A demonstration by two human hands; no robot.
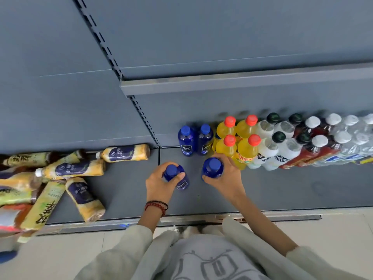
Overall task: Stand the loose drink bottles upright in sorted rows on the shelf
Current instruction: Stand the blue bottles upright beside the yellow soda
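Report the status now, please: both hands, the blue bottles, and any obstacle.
Left hand shut on blue bottle; right hand shut on second blue bottle. Two blue bottles already upright behind. Space between clear; loose pile far left.

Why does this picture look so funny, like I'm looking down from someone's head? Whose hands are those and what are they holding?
The camera sits on a person's head, looking down. Their left hand and right hand each hold a blue bottle, one on the left and one on the right. Two more blue bottles stand on the shelf, beside orange bottles and others in neat rows. To the left, tea bottles lie in a messy pile.
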